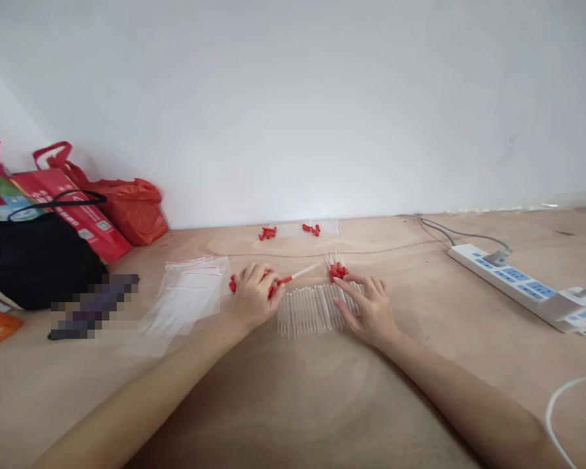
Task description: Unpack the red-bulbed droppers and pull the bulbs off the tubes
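My left hand (256, 296) is closed, its fingertips pinching the red rubber bulb of a glass dropper (300, 272) whose clear tube points up and right. More red bulbs (232, 283) lie partly hidden behind that hand. A row of bare glass tubes (303, 312) lies side by side on the wooden surface between my hands. Over the row's right end rests my right hand (368, 306), fingers apart and thumb near the tubes. Just beyond its index finger is a cluster of droppers with red bulbs (339, 270), tubes pointing away; the fingertips partly cover what they touch.
Clear zip bags (190, 296) lie left of my hands. Near the wall are filled bags with red bulbs (311, 229). A power strip (512, 277) with cables stands right. Red bags (131, 208), a black bag (43, 260) and a pixelated dark object (95, 306) are left.
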{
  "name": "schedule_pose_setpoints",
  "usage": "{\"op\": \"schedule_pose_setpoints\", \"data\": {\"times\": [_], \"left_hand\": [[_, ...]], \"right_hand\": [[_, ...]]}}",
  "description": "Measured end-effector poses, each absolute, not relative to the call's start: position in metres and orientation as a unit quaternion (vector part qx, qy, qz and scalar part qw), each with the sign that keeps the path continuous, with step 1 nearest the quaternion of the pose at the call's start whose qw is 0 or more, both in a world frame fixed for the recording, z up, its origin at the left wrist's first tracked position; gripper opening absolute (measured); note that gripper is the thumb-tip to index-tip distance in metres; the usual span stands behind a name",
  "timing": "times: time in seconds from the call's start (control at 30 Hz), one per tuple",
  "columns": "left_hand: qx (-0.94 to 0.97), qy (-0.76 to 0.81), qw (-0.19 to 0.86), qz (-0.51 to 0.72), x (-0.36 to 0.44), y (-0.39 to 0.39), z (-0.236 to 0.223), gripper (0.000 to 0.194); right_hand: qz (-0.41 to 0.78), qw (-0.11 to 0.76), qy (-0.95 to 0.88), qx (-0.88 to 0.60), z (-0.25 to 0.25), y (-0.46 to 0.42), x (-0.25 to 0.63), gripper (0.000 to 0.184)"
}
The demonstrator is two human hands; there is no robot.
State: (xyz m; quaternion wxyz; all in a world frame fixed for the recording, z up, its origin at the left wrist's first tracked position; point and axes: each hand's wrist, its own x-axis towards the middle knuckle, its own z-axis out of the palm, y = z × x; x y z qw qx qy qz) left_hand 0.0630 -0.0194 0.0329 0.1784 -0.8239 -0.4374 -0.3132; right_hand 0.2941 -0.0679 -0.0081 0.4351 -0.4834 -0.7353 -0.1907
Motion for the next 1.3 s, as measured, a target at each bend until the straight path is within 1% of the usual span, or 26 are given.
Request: {"op": "schedule_pose_setpoints", "data": {"times": [0.07, 0.13, 0.2, 0.27, 0.37, 0.47, 0.57, 0.67, 0.93, 1.03, 1.1, 1.2, 1.3], "left_hand": [[-0.842, -0.364, 0.198, -0.346, 0.049, -0.038, 0.023, 0.011], [-0.854, -0.315, 0.202, -0.361, 0.042, -0.052, 0.015, 0.006], [-0.860, -0.293, 0.197, -0.370, 0.042, -0.060, 0.011, 0.004], [-0.862, -0.280, 0.192, -0.376, 0.046, -0.064, 0.010, 0.004], [-0.863, -0.271, 0.184, -0.384, 0.053, -0.063, 0.011, 0.005], [-0.871, -0.271, 0.151, -0.382, 0.057, -0.060, 0.010, 0.007], [-0.887, -0.250, 0.117, -0.371, 0.058, -0.056, 0.007, 0.015], [-0.898, -0.233, 0.099, -0.360, 0.059, -0.054, 0.004, 0.014], [-0.901, -0.240, 0.107, -0.346, 0.058, -0.059, 0.007, 0.017], [-0.885, -0.273, 0.128, -0.354, 0.043, -0.053, 0.008, 0.017], [-0.871, -0.296, 0.150, -0.362, 0.029, -0.050, 0.007, 0.014], [-0.872, -0.288, 0.129, -0.374, 0.014, -0.049, 0.004, 0.010], [-0.845, -0.325, 0.118, -0.409, 0.009, -0.047, 0.002, 0.016]], "right_hand": [[-0.219, 0.408, -0.769, -0.441, -0.005, -0.072, 0.285, 0.036], [-0.231, 0.381, -0.804, -0.393, -0.003, -0.075, 0.276, 0.037], [-0.233, 0.372, -0.825, -0.355, -0.004, -0.076, 0.270, 0.030], [-0.234, 0.384, -0.828, -0.334, -0.006, -0.075, 0.267, 0.021], [-0.232, 0.396, -0.826, -0.327, -0.011, -0.074, 0.267, 0.015], [-0.229, 0.387, -0.828, -0.334, -0.014, -0.073, 0.266, 0.015], [-0.224, 0.379, -0.831, -0.339, -0.016, -0.074, 0.265, 0.014], [-0.222, 0.372, -0.836, -0.336, -0.015, -0.076, 0.264, 0.012], [-0.221, 0.378, -0.841, -0.318, -0.012, -0.080, 0.266, 0.019], [-0.209, 0.398, -0.825, -0.342, -0.012, -0.081, 0.278, 0.019], [-0.190, 0.408, -0.805, -0.387, -0.012, -0.080, 0.284, 0.018], [-0.176, 0.409, -0.789, -0.423, -0.012, -0.078, 0.286, 0.015], [-0.192, 0.401, -0.764, -0.468, -0.012, -0.074, 0.284, 0.017]]}}
